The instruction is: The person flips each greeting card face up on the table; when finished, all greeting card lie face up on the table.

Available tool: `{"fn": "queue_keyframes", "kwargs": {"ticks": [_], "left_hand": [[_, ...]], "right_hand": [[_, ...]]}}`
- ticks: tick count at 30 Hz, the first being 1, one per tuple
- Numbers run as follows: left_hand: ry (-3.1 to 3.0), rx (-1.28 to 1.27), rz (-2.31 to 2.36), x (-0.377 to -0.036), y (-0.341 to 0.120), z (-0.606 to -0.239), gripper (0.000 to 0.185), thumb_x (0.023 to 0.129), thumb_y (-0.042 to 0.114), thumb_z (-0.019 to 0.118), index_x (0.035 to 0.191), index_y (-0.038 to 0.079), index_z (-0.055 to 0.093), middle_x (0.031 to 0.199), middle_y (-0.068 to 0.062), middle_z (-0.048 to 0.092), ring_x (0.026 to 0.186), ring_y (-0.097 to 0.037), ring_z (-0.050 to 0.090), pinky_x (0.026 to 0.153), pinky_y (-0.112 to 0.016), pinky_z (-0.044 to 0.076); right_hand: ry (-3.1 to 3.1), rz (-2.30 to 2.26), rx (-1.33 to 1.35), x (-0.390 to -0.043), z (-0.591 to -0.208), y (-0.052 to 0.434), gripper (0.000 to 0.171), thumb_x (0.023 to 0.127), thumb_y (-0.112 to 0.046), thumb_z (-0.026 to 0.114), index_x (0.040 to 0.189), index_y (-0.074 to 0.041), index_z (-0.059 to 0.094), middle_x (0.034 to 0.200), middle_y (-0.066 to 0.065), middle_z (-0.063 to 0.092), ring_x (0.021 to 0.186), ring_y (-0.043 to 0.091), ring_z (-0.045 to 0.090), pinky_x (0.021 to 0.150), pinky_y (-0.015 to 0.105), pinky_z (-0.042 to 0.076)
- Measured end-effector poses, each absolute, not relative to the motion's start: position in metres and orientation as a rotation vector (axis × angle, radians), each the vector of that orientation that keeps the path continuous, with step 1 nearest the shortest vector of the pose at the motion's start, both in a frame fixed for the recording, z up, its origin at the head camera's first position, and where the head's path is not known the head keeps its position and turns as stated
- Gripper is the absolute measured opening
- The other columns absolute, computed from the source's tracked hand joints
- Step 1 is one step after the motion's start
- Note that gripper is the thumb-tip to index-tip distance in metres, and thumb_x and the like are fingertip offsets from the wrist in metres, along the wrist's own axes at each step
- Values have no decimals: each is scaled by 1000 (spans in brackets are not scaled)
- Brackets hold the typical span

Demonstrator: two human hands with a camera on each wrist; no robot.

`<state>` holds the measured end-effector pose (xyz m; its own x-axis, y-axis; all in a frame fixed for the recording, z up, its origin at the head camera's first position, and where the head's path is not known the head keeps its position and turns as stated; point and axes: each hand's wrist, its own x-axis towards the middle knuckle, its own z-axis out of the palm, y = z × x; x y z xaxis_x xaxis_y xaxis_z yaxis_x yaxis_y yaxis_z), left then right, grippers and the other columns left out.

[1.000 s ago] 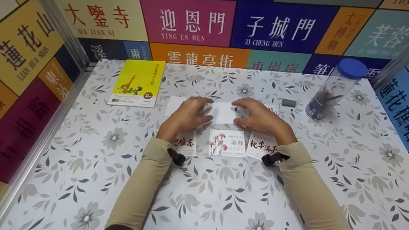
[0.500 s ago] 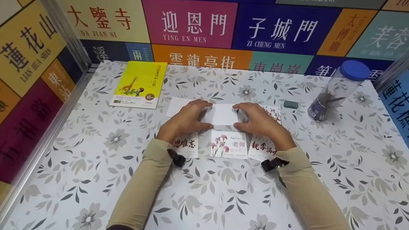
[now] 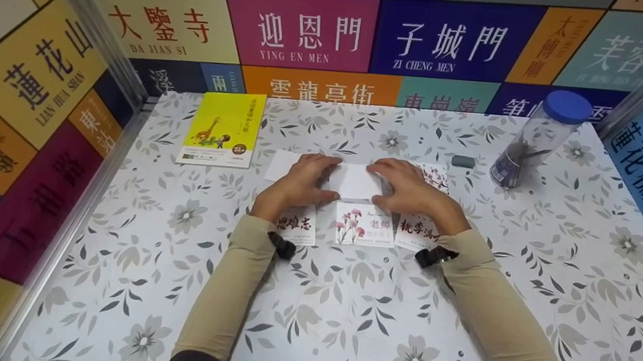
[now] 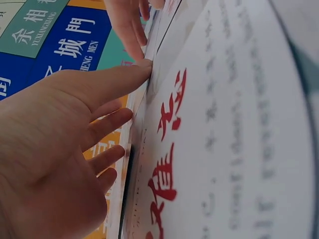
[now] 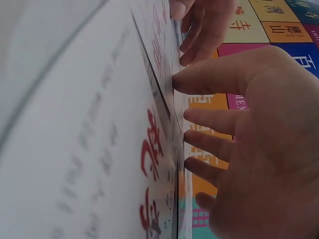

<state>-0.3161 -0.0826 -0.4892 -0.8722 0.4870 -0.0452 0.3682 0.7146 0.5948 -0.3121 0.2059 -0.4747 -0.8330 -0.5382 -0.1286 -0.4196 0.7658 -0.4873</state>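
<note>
A blank white card lies in the middle of the back row, with a hand at either side. My left hand has fingertips and thumb at its left edge, and my right hand has them at its right edge. In the left wrist view the left thumb is stretched straight to the surface. Straight fingers of the right hand touch down in the right wrist view. In front lie a carnation card and two red-lettered cards, left and right, each partly covered by a hand.
Another white card and a blossom-printed card flank the back row, partly hidden. A yellow book lies back left. A dark green eraser-like block and a blue-lidded clear jar stand back right. Printed walls enclose the table.
The head view shifts slightly. Both hands stay around the middle white card with almost no movement, and the cards keep their places.
</note>
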Motion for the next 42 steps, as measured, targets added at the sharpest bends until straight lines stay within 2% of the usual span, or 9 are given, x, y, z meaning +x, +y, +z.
{"fn": "queue_keyframes", "kwargs": {"ticks": [10, 16, 21, 25, 31, 33, 35, 39, 42], "left_hand": [[2755, 700, 862, -313, -77, -486, 80, 97, 33, 84, 165, 19, 45, 169, -3, 49, 163, -34, 29, 136, -51, 24], [2754, 707, 902, -312, -76, -484, 82, 95, 30, 85, 165, 17, 45, 165, -5, 53, 161, -32, 34, 134, -50, 27], [2852, 695, 948, -310, -70, -484, 80, 92, 23, 89, 162, 18, 50, 161, -10, 51, 152, -32, 42, 130, -46, 35], [2911, 674, 1077, -305, -62, -482, 79, 89, 20, 91, 158, 20, 53, 146, -14, 50, 132, -30, 50, 114, -41, 47], [2761, 786, 1232, -299, -47, -475, 81, 91, 51, 86, 157, 17, 52, 150, -8, 59, 127, -26, 66, 104, -38, 57], [2745, 783, 1242, -297, -45, -474, 83, 91, 54, 85, 158, 18, 52, 155, -4, 58, 131, -26, 66, 107, -38, 57], [2713, 796, 1307, -297, -44, -474, 75, 95, 42, 85, 157, 16, 53, 157, -6, 58, 133, -27, 67, 108, -39, 58], [2681, 803, 1487, -302, -46, -475, 48, 102, 6, 70, 149, 8, 59, 149, -15, 66, 133, -31, 70, 109, -35, 59], [2706, 713, 1581, -305, -50, -477, 42, 103, -2, 61, 145, 5, 61, 138, -19, 73, 127, -29, 74, 105, -31, 61]], "right_hand": [[2695, -737, -577, -314, -472, 214, 100, 84, -39, 92, 168, -28, 39, 147, 12, 49, 140, 33, 42, 119, 65, 36], [2718, -778, -566, -317, -471, 213, 96, 78, -37, 97, 160, -16, 52, 145, 11, 44, 133, 32, 40, 118, 56, 37], [2782, -882, -538, -318, -468, 211, 77, 83, -33, 95, 147, -14, 58, 144, 10, 54, 131, 33, 52, 115, 56, 44], [2831, -1055, -530, -318, -463, 207, 44, 98, -28, 81, 137, -16, 66, 123, 10, 72, 105, 28, 71, 89, 45, 57], [2768, -1452, -617, -315, -455, 200, 24, 104, -23, 74, 127, -15, 74, 107, 7, 79, 88, 25, 77, 74, 28, 60], [2716, -1532, -663, -314, -454, 196, 22, 105, -28, 73, 122, -15, 75, 110, 4, 78, 90, 25, 78, 75, 25, 61], [2671, -1558, -711, -313, -453, 194, 25, 107, -34, 71, 121, -15, 75, 116, 2, 78, 95, 27, 79, 76, 27, 61], [2630, -1506, -788, -312, -452, 192, 39, 109, -40, 66, 144, -24, 69, 137, 2, 73, 115, 28, 75, 94, 38, 62], [2627, -1462, -790, -312, -453, 192, 53, 108, -34, 68, 159, -28, 55, 154, 5, 64, 129, 30, 69, 103, 48, 61]]}}
